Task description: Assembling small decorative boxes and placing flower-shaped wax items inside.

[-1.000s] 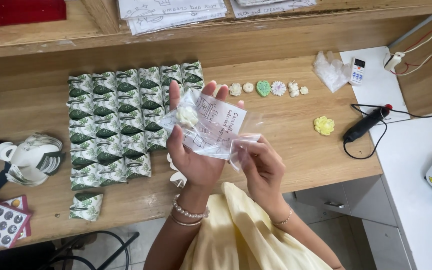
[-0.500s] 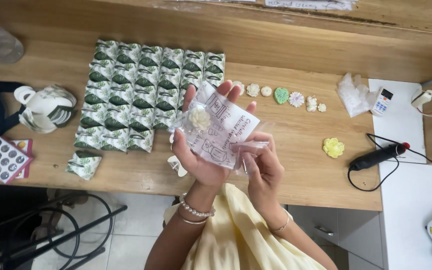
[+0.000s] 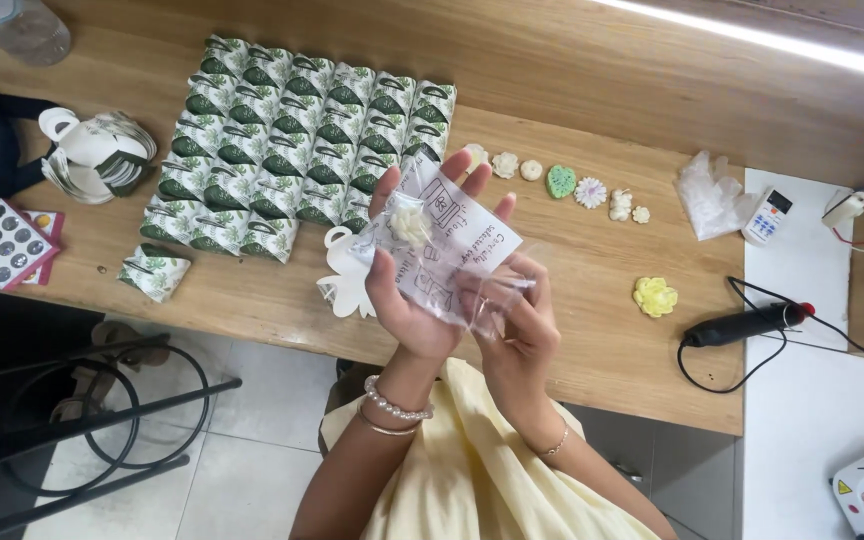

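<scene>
The left hand point(image 3: 407, 290) lay palm up, fingers spread, cradling a clear bag point(image 3: 442, 250) above the bench point(image 3: 572, 300) edge. The right hand point(image 3: 522, 325) pinched the bag's open flap between thumb and fingertips. Inside the bag sat one cream flower point(image 3: 410, 226) and one printed card point(image 3: 457, 245). So the filling looked done and the closing of the flap looked to be what was left for this bag.

Beyond the hands, green leaf-print boxes point(image 3: 302, 150) stood folded in a tight block, five rows, roughly thirty in all; the exact count was hard to make out. One more such box point(image 3: 155, 271) lay apart at the near left. A white flat cutout point(image 3: 347, 280) lay just beside the left hand, and a stack of unfolded blanks point(image 3: 97, 155) sat far left.

Seven small moulded pieces point(image 3: 560, 182) lay in a row behind the bag, one of them green, the first partly hidden by fingers. One yellow flower point(image 3: 654, 296) lay alone to the right. A heap of spare bags point(image 3: 707, 180), one remote point(image 3: 767, 215) and one black corded tool point(image 3: 747, 322) lay further right, so several pieces looked still unbagged.
</scene>
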